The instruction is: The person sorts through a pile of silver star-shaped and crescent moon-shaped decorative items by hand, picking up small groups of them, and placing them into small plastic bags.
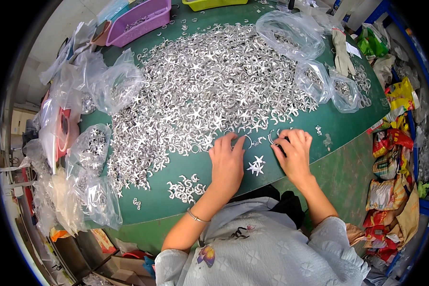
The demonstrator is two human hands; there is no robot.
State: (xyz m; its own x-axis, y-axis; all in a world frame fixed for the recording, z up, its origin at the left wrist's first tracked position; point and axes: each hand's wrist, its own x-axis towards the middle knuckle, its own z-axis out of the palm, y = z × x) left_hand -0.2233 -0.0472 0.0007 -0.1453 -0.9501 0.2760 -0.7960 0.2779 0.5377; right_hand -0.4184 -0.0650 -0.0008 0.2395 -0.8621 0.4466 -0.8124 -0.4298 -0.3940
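A broad heap of small silver metal pieces (205,81), with starfish, crescent and ring shapes among them, covers much of the green table (214,176). At its near edge, my left hand (228,162) is closed with its fingers bent down; what they grip is hidden. A thin silver ring (248,141) lies against its fingertips. To the right, my right hand (294,155) is closed, its fingertips at a thin curved silver piece (270,137). Several silver starfish pieces (256,165) lie between my hands. A small group of crescent pieces (186,188) sits left of my left wrist.
Clear plastic bags of metal pieces stand at the left (93,148) and far right (291,35). A purple bin (140,23) and a yellow-green bin (214,4) are at the back. A pale glove (342,52) lies at the far right. Colourful packages (391,148) fill a blue rack beyond the right edge.
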